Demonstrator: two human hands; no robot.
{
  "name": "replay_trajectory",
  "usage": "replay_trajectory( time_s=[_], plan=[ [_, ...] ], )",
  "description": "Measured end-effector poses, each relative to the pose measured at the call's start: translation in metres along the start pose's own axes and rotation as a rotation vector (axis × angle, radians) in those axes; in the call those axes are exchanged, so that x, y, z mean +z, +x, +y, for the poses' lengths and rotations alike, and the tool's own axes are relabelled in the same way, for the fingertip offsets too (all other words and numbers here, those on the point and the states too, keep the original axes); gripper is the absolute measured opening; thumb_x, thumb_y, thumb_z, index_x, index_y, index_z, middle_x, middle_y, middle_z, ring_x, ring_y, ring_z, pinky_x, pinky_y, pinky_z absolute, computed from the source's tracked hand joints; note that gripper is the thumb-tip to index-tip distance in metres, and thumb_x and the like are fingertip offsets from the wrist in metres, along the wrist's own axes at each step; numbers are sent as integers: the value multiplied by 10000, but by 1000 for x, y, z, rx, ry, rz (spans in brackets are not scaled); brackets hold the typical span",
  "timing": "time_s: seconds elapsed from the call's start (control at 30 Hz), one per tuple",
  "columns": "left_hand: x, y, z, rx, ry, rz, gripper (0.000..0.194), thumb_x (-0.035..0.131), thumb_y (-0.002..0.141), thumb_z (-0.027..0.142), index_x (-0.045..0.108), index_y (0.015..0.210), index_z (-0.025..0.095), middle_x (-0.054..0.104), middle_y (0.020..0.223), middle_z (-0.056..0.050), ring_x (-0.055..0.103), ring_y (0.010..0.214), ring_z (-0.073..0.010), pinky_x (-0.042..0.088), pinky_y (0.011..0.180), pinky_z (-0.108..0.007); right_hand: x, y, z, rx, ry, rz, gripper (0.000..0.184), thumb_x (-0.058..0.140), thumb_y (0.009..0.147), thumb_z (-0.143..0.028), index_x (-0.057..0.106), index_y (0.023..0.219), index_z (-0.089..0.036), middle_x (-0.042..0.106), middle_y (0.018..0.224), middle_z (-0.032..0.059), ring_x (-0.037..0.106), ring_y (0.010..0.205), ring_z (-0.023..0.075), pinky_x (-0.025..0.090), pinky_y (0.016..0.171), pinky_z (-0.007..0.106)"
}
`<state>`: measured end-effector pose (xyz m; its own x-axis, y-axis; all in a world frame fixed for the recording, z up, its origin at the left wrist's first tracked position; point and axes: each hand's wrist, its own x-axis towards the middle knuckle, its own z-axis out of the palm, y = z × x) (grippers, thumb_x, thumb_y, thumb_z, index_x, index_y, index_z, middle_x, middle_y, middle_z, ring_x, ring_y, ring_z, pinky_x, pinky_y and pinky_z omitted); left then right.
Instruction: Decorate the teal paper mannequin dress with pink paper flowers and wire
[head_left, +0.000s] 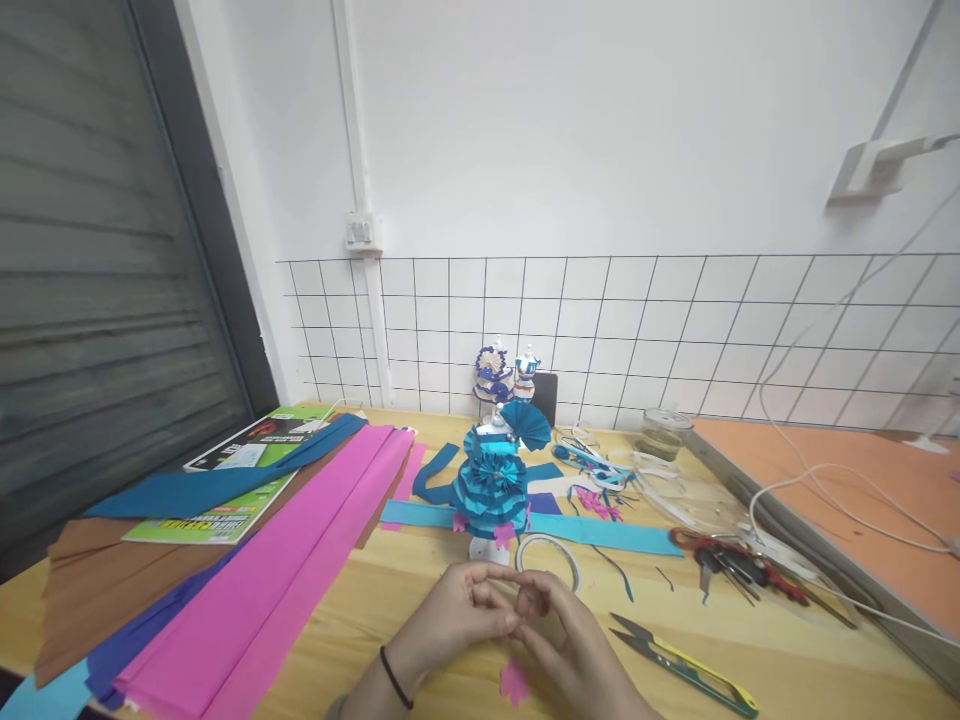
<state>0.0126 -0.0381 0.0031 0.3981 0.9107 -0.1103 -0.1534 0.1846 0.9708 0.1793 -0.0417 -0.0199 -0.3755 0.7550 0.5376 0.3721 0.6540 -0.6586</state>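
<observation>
My left hand (463, 607) and my right hand (559, 640) meet at the fingertips over the front of the table. Their fingers are pinched together; whatever lies between them is too small or hidden to make out. Just below them a pink paper flower (514, 684) lies on the wood. Behind my hands stands a figure in a tiered teal paper dress (491, 490) on a white base, with a pleated fan (527, 424) at its top and pink flowers along its hem. A roll of white tape (561, 548) lies beside its base.
Yellow-handled thread snips (686, 665) lie to the right, near a pile of tools (742, 565). Pink crepe paper (277, 560), brown paper (97, 580) and a magazine (202, 525) cover the left side. A light-blue strip (615, 533) crosses behind. Two smaller figures (495, 375) stand by the wall.
</observation>
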Motion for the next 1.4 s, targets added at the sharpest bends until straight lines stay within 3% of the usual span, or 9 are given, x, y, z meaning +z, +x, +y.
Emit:
replay_trajectory(
  time_s=[0.23, 0.5, 0.8, 1.1, 1.4],
  plan=[
    [-2, 4, -2, 44, 42, 40, 574, 802, 473, 228, 604, 999, 112, 609, 624, -6, 556, 599, -102, 422, 628, -232, -5, 2, -7, -16, 2, -54, 311, 547, 788, -184, 487, 1088, -240, 606, 906, 49, 570, 790, 156, 478, 707, 253],
    [0, 1, 4, 52, 35, 2, 608, 819, 410, 178, 626, 985, 128, 565, 664, 9, 513, 640, -88, 399, 648, -216, -7, 3, -7, -73, -28, -125, 93, 488, 822, -165, 516, 895, -215, 587, 850, 44, 560, 787, 141, 451, 697, 227],
    [-3, 2, 0, 14, 154, 49, 545, 766, 526, 321, 616, 1004, 106, 583, 601, 5, 538, 573, -101, 411, 601, -224, -7, 2, -6, -59, -58, -114, 57, 488, 824, -200, 540, 802, -196, 598, 751, 41, 566, 704, 138, 436, 637, 221],
    [-2, 4, -7, 44, 101, 33, 532, 712, 599, 391, 586, 1018, 88, 626, 593, -23, 568, 547, -112, 442, 601, -245, -12, 5, -7, -12, -60, -133, 175, 439, 849, -206, 578, 744, -182, 611, 705, 47, 575, 679, 139, 428, 624, 221],
    [0, 0, -1, 17, 156, -56, 422, 587, 684, 512, 580, 712, 91, 631, 590, -62, 549, 476, -104, 408, 506, -221, -15, 5, -7, -143, -110, -40, 180, 403, 877, -175, 570, 810, -185, 585, 705, 39, 557, 660, 124, 428, 599, 214]
  ],
)
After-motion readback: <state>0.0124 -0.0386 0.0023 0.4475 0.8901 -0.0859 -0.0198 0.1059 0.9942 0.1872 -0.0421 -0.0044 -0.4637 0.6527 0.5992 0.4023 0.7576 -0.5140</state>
